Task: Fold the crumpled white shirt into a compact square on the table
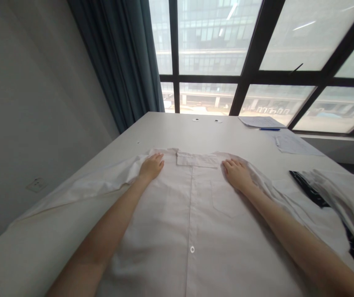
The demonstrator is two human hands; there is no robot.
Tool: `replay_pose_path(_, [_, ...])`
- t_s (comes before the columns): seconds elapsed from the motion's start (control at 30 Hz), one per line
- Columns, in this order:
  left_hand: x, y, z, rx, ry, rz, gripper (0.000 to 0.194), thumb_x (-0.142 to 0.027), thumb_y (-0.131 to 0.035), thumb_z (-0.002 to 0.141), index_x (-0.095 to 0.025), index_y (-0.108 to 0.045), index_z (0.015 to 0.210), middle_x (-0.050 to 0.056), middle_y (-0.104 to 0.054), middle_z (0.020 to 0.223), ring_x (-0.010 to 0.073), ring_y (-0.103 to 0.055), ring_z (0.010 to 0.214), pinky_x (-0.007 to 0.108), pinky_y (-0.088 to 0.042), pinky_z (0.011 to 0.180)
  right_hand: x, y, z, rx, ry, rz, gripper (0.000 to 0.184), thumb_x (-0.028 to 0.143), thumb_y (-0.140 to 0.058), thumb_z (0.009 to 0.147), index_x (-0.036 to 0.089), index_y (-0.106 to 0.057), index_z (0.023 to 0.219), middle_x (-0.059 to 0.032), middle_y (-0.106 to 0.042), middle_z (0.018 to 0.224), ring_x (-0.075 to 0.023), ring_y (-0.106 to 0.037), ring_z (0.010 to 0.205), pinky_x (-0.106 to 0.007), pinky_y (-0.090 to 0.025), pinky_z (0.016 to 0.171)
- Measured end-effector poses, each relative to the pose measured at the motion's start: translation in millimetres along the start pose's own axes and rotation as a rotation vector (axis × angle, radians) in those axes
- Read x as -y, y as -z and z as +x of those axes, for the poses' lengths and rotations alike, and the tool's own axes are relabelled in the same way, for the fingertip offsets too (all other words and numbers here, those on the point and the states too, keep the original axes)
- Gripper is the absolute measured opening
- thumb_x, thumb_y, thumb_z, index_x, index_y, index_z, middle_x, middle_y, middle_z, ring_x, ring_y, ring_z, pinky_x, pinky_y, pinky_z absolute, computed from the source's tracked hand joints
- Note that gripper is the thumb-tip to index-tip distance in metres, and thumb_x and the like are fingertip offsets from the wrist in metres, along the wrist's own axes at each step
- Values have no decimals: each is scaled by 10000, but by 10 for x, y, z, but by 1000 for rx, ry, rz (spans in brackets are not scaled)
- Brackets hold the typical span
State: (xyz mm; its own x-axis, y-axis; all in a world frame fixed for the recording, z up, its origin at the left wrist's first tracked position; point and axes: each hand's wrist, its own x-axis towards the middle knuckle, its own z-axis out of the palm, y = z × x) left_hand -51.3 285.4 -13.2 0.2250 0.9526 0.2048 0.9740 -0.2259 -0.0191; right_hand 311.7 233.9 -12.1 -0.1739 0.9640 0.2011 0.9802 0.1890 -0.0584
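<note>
A white button-up shirt (167, 222) lies spread front side up, its collar (197, 159) toward the far end of the table. My left hand (152, 166) rests flat on the left shoulder area, fingers pointing at the collar. On the other shoulder, above the chest pocket (226, 198), my right hand (236, 173) presses down with its fingers extended. One sleeve (96, 185) stretches out to the left; the other sleeve (313, 214) runs to the right. A white button (192, 249) shows on the front placket.
The white table (171, 128) reaches to the window. Papers (297, 142) and a blue pen (270, 129) lie at the far right. Folded white and black patterned clothes (350, 198) sit at the right edge. A dark blue curtain (124, 62) hangs by the left wall.
</note>
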Motion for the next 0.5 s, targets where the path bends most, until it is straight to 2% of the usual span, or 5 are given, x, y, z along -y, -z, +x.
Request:
replay_pose_path(0.1, [-113, 88, -90, -35, -76, -8, 463, -139, -321, 947, -123, -494, 1376, 135, -494, 1438, 218, -455, 1326, 355, -329, 1110, -99, 192, -402, -39, 79, 35, 426, 177, -345, 919, 185, -566, 1284, -104, -580, 1356, -252, -456, 1306, -452, -317, 1084])
replay_pose_path(0.2, [-346, 148, -232, -33, -185, -28, 452, -125, -362, 936, -128, -505, 1364, 148, -476, 1450, 228, -440, 1340, 371, -333, 1110, -512, 391, -868, -70, 98, 107, 421, 242, -310, 928, 213, -556, 1268, -95, -659, 1235, -226, -600, 1143, -392, -455, 962])
replay_pose_path(0.33, [-809, 143, -512, 12, -354, -83, 454, -310, -423, 982, -201, -444, 1423, 100, -400, 1514, 194, -358, 1398, 335, -295, 1136, -1262, 504, -1400, -243, -142, 158, 369, 475, -472, 835, 246, -629, 1077, -169, -722, 992, -337, -689, 888, -470, -509, 769])
replay_pose_path(0.4, [-1013, 128, -648, 45, -413, -107, 471, -396, -426, 986, -272, -420, 1440, 80, -374, 1533, 216, -330, 1417, 379, -286, 1141, -1475, 476, -1580, -187, -206, 107, 384, 562, -552, 765, 266, -653, 988, -193, -726, 954, -368, -694, 815, -492, -503, 692])
replay_pose_path(0.5, [-1178, 129, -764, 110, -442, -141, 500, -450, -395, 993, -296, -378, 1468, 114, -296, 1566, 287, -244, 1450, 465, -245, 1146, -1504, 404, -1713, -110, -187, 43, 312, 566, -569, 746, 293, -663, 864, -169, -733, 919, -364, -693, 827, -491, -496, 682])
